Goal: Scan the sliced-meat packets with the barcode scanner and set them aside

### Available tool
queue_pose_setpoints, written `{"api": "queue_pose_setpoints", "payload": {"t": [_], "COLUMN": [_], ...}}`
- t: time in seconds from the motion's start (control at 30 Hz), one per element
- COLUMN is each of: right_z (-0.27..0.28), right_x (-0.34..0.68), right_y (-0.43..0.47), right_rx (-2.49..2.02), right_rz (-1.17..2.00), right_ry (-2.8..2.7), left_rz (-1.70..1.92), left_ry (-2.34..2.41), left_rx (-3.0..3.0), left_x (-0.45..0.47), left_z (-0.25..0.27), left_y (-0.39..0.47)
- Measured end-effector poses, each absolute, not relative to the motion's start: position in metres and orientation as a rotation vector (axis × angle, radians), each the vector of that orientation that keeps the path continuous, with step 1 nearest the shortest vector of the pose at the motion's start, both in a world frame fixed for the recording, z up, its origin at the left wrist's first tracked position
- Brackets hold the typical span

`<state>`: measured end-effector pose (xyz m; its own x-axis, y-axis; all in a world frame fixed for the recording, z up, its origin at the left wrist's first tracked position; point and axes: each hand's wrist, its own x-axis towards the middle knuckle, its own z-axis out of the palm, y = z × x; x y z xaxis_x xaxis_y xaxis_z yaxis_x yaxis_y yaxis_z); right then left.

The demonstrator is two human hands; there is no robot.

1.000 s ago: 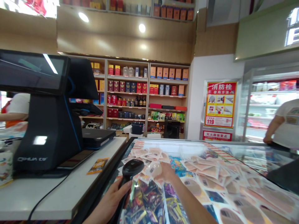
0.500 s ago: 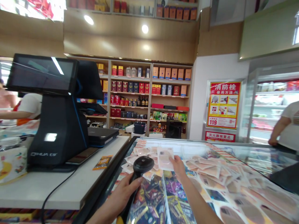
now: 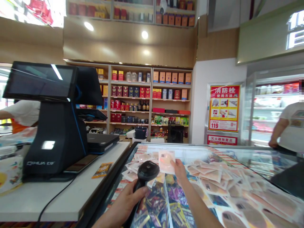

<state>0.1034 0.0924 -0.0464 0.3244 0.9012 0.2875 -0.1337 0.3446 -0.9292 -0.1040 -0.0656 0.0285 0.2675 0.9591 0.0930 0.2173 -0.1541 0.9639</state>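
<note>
My left hand (image 3: 131,199) is wrapped round the handle of a black barcode scanner (image 3: 148,171), whose head points forward and right. Just beyond it, my right hand (image 3: 179,169) pinches the right edge of a flat, clear-and-white packet (image 3: 166,161) with a small dark printed block, held up in front of the scanner. Many similar packets (image 3: 211,172) lie in an overlapping spread on the glass counter to the right. A smaller pile of packets (image 3: 133,167) lies on the glass behind the scanner. Under the glass show colourful wrapped sweets (image 3: 155,202).
A black checkout terminal (image 3: 59,139) stands on a white counter (image 3: 54,202) at left, with its cable, a phone-like slab (image 3: 82,163) and an orange sachet (image 3: 102,170). Shelves of boxes (image 3: 135,91) line the back. People stand at far left and far right.
The scanner has moved slightly right, closer to the packet, and its head has turned a little. My right hand still holds the packet. The whole view has shifted slightly.
</note>
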Motion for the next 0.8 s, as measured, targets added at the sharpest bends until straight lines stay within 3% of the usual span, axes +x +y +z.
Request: {"api": "queue_pose_setpoints", "payload": {"t": [0.33,0.8], "right_z": [-0.047,-0.062], "right_x": [0.114,0.19], "right_y": [0.098,0.051], "right_rx": [-1.007,-1.514], "right_rz": [0.737,0.38], "right_ry": [-1.018,-1.315], "left_rz": [1.008,1.133], "left_ry": [1.057,1.145], "left_rx": [1.629,1.473], "left_x": [-0.107,-0.12], "left_z": [0.034,0.033], "left_y": [-0.066,-0.07]}}
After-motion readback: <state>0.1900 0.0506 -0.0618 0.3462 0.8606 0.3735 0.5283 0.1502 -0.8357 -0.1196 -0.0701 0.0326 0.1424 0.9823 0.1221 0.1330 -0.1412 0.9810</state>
